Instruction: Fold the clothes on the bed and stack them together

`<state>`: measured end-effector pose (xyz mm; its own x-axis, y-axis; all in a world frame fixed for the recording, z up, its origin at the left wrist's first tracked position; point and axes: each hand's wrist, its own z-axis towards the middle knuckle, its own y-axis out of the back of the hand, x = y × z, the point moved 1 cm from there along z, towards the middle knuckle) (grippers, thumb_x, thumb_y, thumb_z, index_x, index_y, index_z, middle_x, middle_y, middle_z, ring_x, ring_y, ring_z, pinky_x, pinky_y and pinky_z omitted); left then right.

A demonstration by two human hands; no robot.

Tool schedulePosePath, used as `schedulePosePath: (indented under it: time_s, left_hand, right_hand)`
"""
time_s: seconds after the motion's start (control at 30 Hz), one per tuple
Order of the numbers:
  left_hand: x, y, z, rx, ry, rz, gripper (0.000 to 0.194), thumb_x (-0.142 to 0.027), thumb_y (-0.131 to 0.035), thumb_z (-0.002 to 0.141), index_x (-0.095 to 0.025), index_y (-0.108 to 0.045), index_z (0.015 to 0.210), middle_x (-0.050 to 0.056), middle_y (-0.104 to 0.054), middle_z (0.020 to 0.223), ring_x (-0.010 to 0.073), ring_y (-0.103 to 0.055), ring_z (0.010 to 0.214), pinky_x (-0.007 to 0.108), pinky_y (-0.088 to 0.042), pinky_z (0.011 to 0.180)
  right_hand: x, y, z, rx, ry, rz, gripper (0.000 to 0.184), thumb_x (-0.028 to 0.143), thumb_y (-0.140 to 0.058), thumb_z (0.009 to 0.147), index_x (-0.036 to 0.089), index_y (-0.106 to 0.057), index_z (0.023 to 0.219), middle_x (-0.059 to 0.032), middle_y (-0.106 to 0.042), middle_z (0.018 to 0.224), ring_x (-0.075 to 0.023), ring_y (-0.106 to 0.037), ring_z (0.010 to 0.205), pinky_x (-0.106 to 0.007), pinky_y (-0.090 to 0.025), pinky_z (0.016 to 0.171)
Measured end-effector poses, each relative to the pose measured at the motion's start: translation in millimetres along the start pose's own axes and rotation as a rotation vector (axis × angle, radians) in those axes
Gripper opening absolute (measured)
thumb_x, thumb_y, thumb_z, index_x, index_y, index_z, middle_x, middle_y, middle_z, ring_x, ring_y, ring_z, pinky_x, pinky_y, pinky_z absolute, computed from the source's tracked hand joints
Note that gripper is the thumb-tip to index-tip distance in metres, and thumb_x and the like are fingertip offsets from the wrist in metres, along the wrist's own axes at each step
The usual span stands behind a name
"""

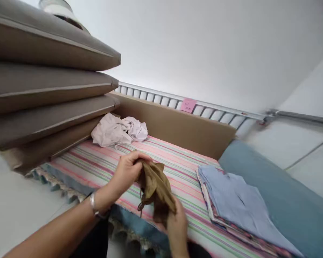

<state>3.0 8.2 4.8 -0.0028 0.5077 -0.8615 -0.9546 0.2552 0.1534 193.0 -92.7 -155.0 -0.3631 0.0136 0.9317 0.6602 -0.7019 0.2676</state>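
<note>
Between my hands hangs a brown cloth garment (154, 184), bunched up, with a thin tie string dangling at its left side. My left hand (130, 166) pinches its upper left part, thumb and fingers closed. At the lower right, my right hand (177, 224) grips the other end and looks slightly blurred. Which kind of garment it is I cannot tell. Both hands are held above a bed with a striped sheet (140, 150). To the right lies a stack of folded clothes, a light blue folded garment (237, 200) on top.
Crumpled white cloth (118, 129) lies at the bed's far left corner. Thick grey-brown cushions (51, 80) are piled on the left. A cardboard panel (172, 122) stands along the back before a white rail with a pink note (188, 105). Blue-grey padding (280, 182) borders the right.
</note>
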Motion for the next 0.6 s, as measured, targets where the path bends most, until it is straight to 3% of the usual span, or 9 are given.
schedulePosePath:
  time_s: [0.17, 0.3, 0.37, 0.47, 0.53, 0.6]
  left_hand:
    - [53, 11.6, 21, 0.056, -0.086, 0.298, 0.041, -0.001, -0.041, 0.070, -0.016, -0.070, 0.094, 0.005, -0.072, 0.095, 0.0169, -0.064, 0.090, 0.029, -0.048, 0.086]
    - [102, 5.0, 14, 0.234, -0.032, 0.527, 0.037, -0.001, -0.044, 0.070, -0.017, -0.072, 0.087, 0.006, -0.072, 0.090, 0.0188, -0.065, 0.088, 0.029, -0.048, 0.085]
    - [117, 6.2, 9, 0.254, 0.034, 0.578, 0.032, -0.002, -0.046, 0.069, -0.017, -0.072, 0.082, 0.007, -0.071, 0.088, 0.0206, -0.064, 0.088, 0.031, -0.047, 0.085]
    - [113, 18.4, 6, 0.190, 0.114, 0.584, 0.029, -0.004, -0.048, 0.067, -0.015, -0.071, 0.081, 0.009, -0.071, 0.087, 0.0232, -0.063, 0.089, 0.034, -0.046, 0.085]
    - [90, 31.5, 6, 0.173, 0.129, 0.491, 0.031, -0.006, -0.046, 0.069, -0.015, -0.070, 0.086, 0.008, -0.071, 0.088, 0.0214, -0.063, 0.089, 0.031, -0.047, 0.083]
    - [60, 45.9, 9, 0.216, 0.166, 0.230, 0.029, -0.013, -0.047, 0.074, -0.016, -0.068, 0.094, 0.006, -0.070, 0.087, 0.0192, -0.064, 0.086, 0.028, -0.049, 0.078]
  right_hand:
    - [53, 57, 35, -0.142, -0.076, 0.172, 0.041, 0.033, -0.055, 0.064, 0.018, -0.066, 0.101, -0.0033, -0.072, 0.089, -0.0228, -0.063, 0.086, -0.030, -0.050, 0.071]
    - [94, 65, 34, -0.006, -0.216, 0.350, 0.046, 0.035, -0.070, 0.056, 0.017, -0.067, 0.098, -0.0020, -0.071, 0.075, -0.0225, -0.065, 0.075, -0.029, -0.051, 0.063]
    - [105, 64, 28, 0.064, -0.252, 0.346, 0.043, 0.033, -0.073, 0.052, 0.016, -0.069, 0.092, -0.0020, -0.070, 0.071, -0.0229, -0.065, 0.073, -0.029, -0.051, 0.062]
    - [112, 69, 21, 0.135, -0.293, 0.305, 0.041, 0.034, -0.075, 0.051, 0.016, -0.069, 0.087, -0.0023, -0.070, 0.069, -0.0237, -0.066, 0.073, -0.030, -0.052, 0.062]
    - [114, 78, 22, 0.146, -0.320, 0.310, 0.043, 0.034, -0.077, 0.050, 0.016, -0.069, 0.088, -0.0026, -0.071, 0.071, -0.0242, -0.067, 0.074, -0.030, -0.053, 0.063]
    - [115, 85, 31, 0.137, -0.348, 0.353, 0.045, 0.034, -0.077, 0.051, 0.017, -0.067, 0.091, -0.0035, -0.072, 0.074, -0.0249, -0.067, 0.076, -0.032, -0.054, 0.065]
